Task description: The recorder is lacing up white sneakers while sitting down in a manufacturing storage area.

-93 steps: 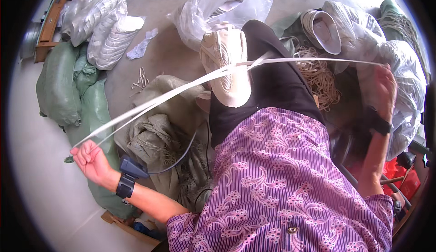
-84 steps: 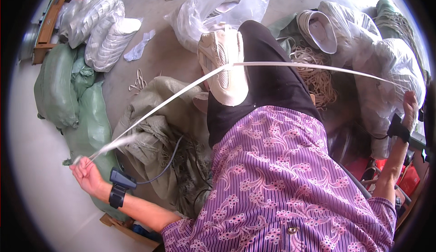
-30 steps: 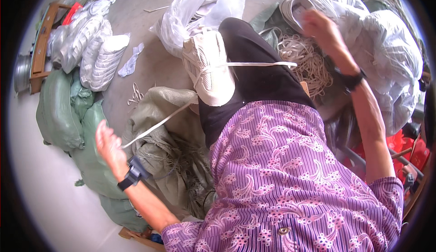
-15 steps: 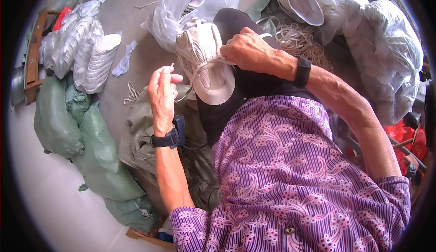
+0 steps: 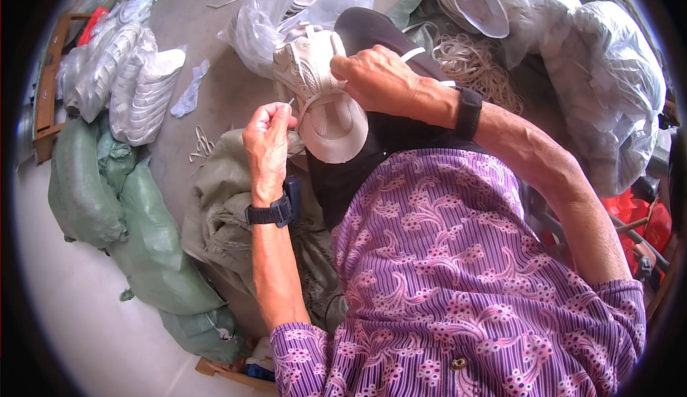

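Note:
A white sneaker [image 5: 332,134] lies on my dark-trousered leg, its toe toward me and a lace crossing its mesh front. Beside the toe, my left hand [image 5: 267,139] pinches a white shoelace [image 5: 291,101] near its tip, thumb against fingers. My right hand [image 5: 383,85] is closed over the sneaker's right side, fingertips at the lacing. White lace shows beyond its knuckles and near the wrist; the exact grip inside the fingers is hidden.
A clear plastic bag [image 5: 247,32] with shoes stands beyond the sneaker. Right of my leg are a heap of laces [image 5: 476,68] and large bagged bundles [image 5: 608,82]. Green sacks [image 5: 154,232] and wrapped stacks of shoe parts [image 5: 147,85] lie at left.
My left hand has moved slightly right, closer to the sneaker, with the lace tip still pinched. My right hand has shifted left over the sneaker's lacing.

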Available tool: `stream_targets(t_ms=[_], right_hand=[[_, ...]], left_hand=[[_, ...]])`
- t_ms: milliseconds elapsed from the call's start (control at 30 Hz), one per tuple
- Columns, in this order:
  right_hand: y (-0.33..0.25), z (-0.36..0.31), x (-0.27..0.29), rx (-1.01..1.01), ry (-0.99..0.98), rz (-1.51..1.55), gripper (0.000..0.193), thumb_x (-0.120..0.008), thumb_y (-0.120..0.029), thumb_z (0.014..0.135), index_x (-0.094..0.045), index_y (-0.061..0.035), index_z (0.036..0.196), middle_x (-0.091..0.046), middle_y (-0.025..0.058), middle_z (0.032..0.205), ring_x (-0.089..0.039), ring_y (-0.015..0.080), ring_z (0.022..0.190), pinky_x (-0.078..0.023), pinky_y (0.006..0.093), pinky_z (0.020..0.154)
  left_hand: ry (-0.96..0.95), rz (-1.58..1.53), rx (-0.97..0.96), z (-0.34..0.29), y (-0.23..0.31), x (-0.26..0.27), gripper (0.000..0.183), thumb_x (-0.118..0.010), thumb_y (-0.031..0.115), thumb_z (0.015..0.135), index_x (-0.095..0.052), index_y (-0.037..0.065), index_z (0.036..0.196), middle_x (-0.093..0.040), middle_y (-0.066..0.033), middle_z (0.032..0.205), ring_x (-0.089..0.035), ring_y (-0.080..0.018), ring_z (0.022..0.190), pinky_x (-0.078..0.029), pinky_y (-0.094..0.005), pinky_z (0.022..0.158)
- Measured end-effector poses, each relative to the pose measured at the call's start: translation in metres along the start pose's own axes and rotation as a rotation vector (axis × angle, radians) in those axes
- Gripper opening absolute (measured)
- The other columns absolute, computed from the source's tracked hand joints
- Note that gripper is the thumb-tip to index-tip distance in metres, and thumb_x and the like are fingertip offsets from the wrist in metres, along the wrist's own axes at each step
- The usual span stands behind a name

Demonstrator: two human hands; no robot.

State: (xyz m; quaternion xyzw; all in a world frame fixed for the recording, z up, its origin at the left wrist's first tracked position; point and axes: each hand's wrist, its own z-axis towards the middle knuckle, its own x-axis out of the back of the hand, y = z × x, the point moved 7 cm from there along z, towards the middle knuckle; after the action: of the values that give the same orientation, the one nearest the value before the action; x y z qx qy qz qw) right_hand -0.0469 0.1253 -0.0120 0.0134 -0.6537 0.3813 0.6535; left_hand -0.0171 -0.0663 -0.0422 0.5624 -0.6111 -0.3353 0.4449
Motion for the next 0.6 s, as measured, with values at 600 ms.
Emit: stream_targets(t_ms=[600], right_hand=[[0.018, 0.009, -0.018, -0.228, -0.091, 0.436, 0.012, -0.058, -0.006, 0.071, -0.06, -0.0038, 0.083, -0.065, 0.0174, 0.078, -0.064, 0.0365, 0.082, -0.048, 0.0437, 0.072]], left_hand=[[-0.053, 0.06, -0.115, 0.003, 0.001, -0.013, 0.014, -0.063, 0.019, 0.09, -0.062, 0.005, 0.089, -0.054, 0.0038, 0.069, -0.04, -0.0014, 0.053, -0.031, -0.017, 0.047]])
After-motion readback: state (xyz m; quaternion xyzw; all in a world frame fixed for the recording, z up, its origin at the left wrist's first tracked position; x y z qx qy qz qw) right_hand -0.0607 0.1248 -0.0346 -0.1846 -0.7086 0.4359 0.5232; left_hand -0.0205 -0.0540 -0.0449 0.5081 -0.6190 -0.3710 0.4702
